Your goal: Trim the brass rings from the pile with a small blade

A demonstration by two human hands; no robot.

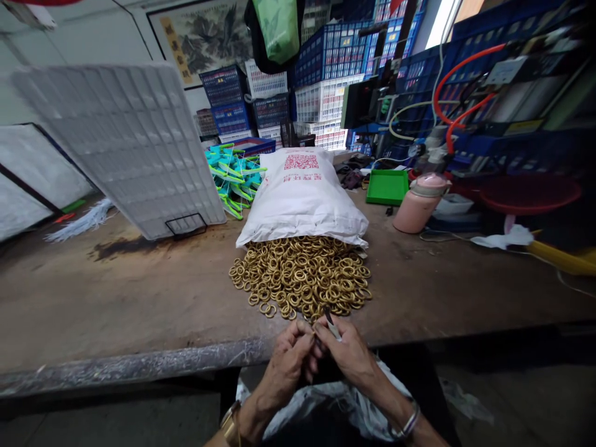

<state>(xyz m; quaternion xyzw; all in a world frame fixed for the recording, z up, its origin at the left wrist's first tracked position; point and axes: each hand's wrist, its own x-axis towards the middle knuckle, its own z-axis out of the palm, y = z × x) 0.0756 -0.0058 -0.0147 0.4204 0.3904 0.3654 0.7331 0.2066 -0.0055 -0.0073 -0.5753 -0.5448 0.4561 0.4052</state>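
Observation:
My left hand [289,354] is closed, its thumb and fingers pinched together at the table's front edge. What it pinches is too small and too covered by the fingers to name. My right hand [347,354] meets it fingertip to fingertip, closed around a small knife [333,329] with a dark tip and a pale lower part. Just beyond both hands lies a heap of gold-coloured rings [302,279]. They spill from the mouth of a white woven sack [302,198] with red print, lying on its side on the table.
The brown wooden table [139,304] has a worn front edge. A translucent plastic panel [125,149] stands at the left, near turquoise and green plastic pieces [235,177]. To the right are a green tray [387,186] and a pink bottle [419,205]. A pale bag [326,403] hangs below my hands.

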